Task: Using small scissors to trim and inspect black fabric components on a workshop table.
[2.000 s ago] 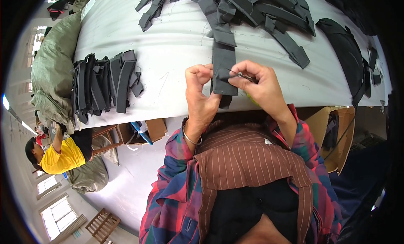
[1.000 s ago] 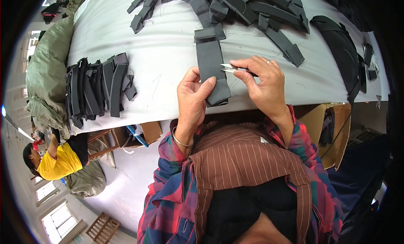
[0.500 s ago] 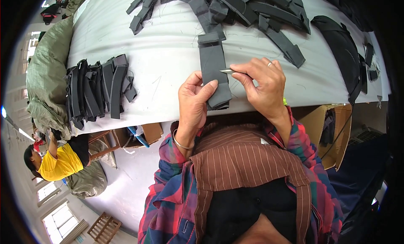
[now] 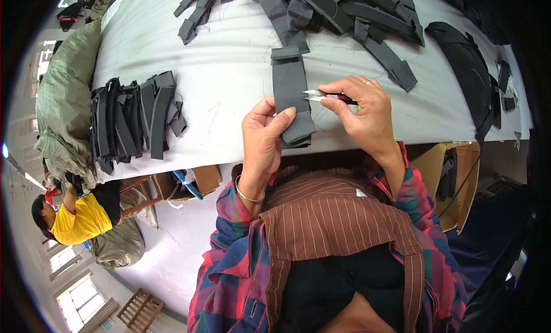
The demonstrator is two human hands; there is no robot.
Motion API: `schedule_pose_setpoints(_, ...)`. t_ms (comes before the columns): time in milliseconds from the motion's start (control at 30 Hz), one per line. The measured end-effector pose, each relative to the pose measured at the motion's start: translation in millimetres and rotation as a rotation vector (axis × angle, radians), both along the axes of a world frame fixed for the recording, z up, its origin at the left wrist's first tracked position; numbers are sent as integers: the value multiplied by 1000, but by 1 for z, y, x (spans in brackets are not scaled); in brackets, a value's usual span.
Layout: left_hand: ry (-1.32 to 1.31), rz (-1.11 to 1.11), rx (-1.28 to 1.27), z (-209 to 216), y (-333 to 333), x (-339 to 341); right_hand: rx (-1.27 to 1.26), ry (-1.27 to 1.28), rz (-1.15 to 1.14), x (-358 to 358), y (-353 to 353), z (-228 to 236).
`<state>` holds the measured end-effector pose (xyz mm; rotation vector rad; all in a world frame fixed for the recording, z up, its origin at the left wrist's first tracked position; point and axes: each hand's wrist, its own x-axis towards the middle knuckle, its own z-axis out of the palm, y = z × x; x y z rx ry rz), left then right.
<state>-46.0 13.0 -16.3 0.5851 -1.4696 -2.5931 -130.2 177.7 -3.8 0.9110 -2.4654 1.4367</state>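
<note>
A folded strip of dark grey fabric [image 4: 288, 83] is pinched near its lower end by my left hand [image 4: 263, 129], thumb on top and fingers beneath. Its upper end lies toward a big heap of similar fabric pieces [image 4: 344, 14]. My right hand [image 4: 367, 110] grips small thread snips [image 4: 332, 96] with dark handles. Their two pale blades stand apart, with the tips at the strip's right edge. Left of my hands, several matching strips [image 4: 129, 120] lie bunched side by side on the white table [image 4: 218, 109].
A black padded piece [image 4: 459, 63] rests at the table's right. Beneath the near edge stand a cardboard box [image 4: 462, 186] on the right and a wooden stool [image 4: 138, 189] on the left. A large green sack [image 4: 66, 97] flanks the table; a person in yellow [image 4: 86, 219] works beyond.
The snips' blades, closed together before, are now spread apart. My right hand has shifted slightly right. My left hand keeps its hold on the strip.
</note>
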Motion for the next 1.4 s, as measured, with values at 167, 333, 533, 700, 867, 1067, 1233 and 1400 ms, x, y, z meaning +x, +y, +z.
schedule_pose_setpoints(167, -23, -49, 67, 3, 0, 2, 104, 221, 11, 0, 1, 3)
schedule_pose_setpoints(333, -40, -30, 10, 2, 3, 1, 11, 54, 32, 2, 3, 3)
schedule_pose_setpoints(533, -64, -82, -109, -9, 10, 5, 14, -197, 64, 8, -5, -8)
schedule_pose_setpoints(700, -76, -93, -55, -14, 12, 5, -12, -32, 71, 10, -11, -18)
schedule_pose_setpoints(867, -90, -81, 4, -11, 11, 6, 44, 122, 48, 12, -11, -18)
schedule_pose_setpoints(1067, -34, -156, 53, 0, 7, 17, -397, -438, -34, -2, 0, -23)
schedule_pose_setpoints(1233, -22, -151, 24, -1, 9, 19, -325, -422, 46, -5, -4, -15)
schedule_pose_setpoints(1400, 238, -369, -741, 4, 13, 27, -70, -259, 22, -15, -12, -15)
